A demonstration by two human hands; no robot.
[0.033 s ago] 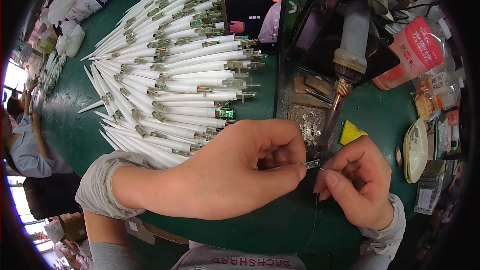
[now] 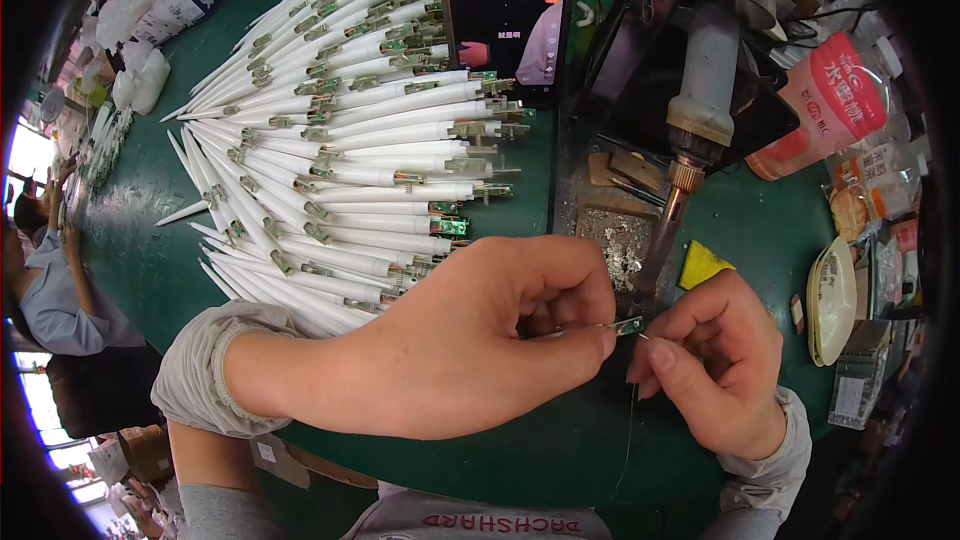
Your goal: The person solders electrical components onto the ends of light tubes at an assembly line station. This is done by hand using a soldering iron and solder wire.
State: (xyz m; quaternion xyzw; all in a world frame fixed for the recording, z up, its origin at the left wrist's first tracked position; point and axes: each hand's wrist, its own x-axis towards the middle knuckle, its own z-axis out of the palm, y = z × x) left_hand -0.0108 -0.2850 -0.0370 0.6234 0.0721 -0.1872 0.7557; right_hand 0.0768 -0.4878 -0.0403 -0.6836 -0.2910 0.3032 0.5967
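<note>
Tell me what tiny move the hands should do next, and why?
Perhaps ease the thin wire in the right hand toward the small green board at the iron's tip: the left hand holds that board just below the soldering iron, and the wire's end points close to it.

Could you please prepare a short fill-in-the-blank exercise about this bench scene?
1. The left hand holds the small circuit board, while the thin wire is held by the ____ one.
2. The pointed tubes fanned out on the table are coloured ____.
3. The sponge-like piece near the tip of the soldering iron is coloured ____.

Missing words: right; white; yellow.
</note>
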